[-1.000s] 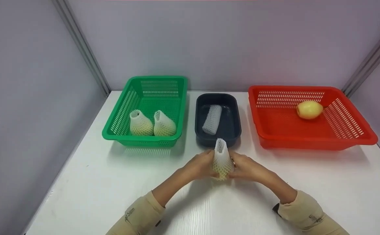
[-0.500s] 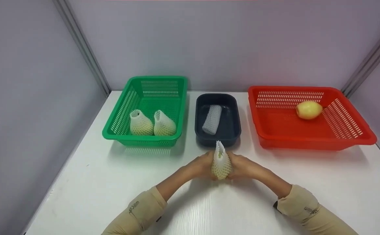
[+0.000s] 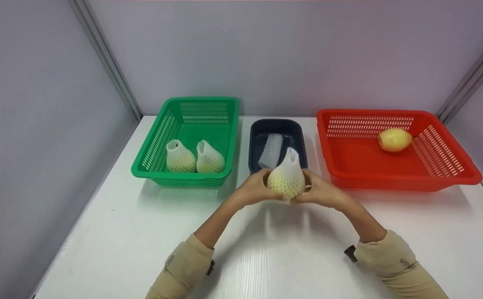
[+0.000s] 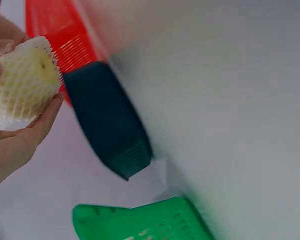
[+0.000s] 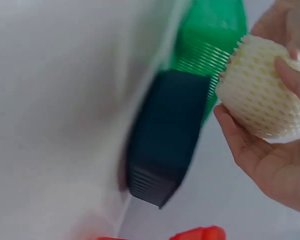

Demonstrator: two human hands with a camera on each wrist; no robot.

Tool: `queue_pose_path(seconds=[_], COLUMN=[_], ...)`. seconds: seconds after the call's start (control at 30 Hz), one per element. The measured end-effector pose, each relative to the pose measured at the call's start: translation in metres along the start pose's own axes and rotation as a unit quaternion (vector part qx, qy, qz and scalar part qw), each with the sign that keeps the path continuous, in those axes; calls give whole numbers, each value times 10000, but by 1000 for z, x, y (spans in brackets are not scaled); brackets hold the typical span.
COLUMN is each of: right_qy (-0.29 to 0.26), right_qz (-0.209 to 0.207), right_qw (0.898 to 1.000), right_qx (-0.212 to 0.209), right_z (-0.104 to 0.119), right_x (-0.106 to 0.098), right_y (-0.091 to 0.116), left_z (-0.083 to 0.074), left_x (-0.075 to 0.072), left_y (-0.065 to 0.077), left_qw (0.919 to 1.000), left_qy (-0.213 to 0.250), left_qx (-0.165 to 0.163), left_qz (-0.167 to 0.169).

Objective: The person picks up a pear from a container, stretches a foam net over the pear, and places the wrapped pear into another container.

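Between my two hands is a round, pale yellow fruit in a white foam net (image 3: 287, 179), held up off the table in front of the dark blue tray (image 3: 258, 124). My left hand (image 3: 254, 189) grips its left side and my right hand (image 3: 321, 192) its right side, thumbs toward me. The net's open end points up and away. Through the net's other end, in the left wrist view, the fruit's yellow skin (image 4: 44, 65) shows with a dark spot. In the right wrist view the net (image 5: 265, 90) covers the fruit's side.
The blue tray holds a flat foam net (image 3: 272, 150). At the left, a green basket (image 3: 199, 99) contains two netted fruits (image 3: 180, 160). A red basket (image 3: 361, 178) at the right holds one bare yellow fruit (image 3: 395, 140). Walls stand behind and beside the table (image 3: 112, 232).
Both hands have raised the netted fruit and carried it forward, so it now partly covers the blue tray's front. The net has been drawn down over the fruit, and its neck has narrowed.
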State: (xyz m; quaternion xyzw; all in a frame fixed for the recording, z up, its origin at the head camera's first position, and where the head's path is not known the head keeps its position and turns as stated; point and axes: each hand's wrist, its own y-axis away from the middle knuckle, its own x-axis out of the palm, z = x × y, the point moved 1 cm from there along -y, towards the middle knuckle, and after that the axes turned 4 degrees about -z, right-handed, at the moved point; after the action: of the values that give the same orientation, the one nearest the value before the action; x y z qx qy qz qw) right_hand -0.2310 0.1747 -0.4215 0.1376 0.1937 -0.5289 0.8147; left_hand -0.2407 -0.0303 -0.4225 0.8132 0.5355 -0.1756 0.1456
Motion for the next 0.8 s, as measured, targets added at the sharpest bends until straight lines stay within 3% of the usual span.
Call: queue_pose_path(seconds=[0.1, 0.17, 0.27, 0.37, 0.47, 0.53, 0.6, 0.73, 0.8], right_qy=[-668, -874, -1162, -1390, -1524, -1625, -1813, -2131, -2127], right_qz=[-541, -944, -1433, -1827, -2134, -2307, -2453, -2697, -2744], right_qw=[9961, 9914, 9827, 9733, 9650, 9593, 9523, 9385, 9371], right_qx=[222, 255, 164, 42, 33, 17, -64, -313, -358], right_z=[17, 28, 42, 52, 57, 58, 57, 54, 52], right_x=[-12, -17, -20, -20, -19, -19, -18, -15, -14], right_y=[1, 2, 3, 4, 3, 1, 0, -1, -2], left_z=[-17, -27, -37, -44, -49, -52, -53, -55, -55], left_x=[-6, -7, -6, -1, 5, 9, 13, 19, 21], left_y=[-2, -3, -4, -6, -9, -11, -12, -14, -14], left_qw=[9935, 9815, 9529, 9229, 8959, 8843, 8801, 8855, 8869], left_qy=[1048, 1800, 2921, 3719, 4277, 4481, 4536, 4396, 4358], left_qx=[-162, -179, -52, 63, 96, 190, 349, 665, 732], left_qz=[-422, -621, -811, -999, -1196, -1301, -1356, -1351, -1346])
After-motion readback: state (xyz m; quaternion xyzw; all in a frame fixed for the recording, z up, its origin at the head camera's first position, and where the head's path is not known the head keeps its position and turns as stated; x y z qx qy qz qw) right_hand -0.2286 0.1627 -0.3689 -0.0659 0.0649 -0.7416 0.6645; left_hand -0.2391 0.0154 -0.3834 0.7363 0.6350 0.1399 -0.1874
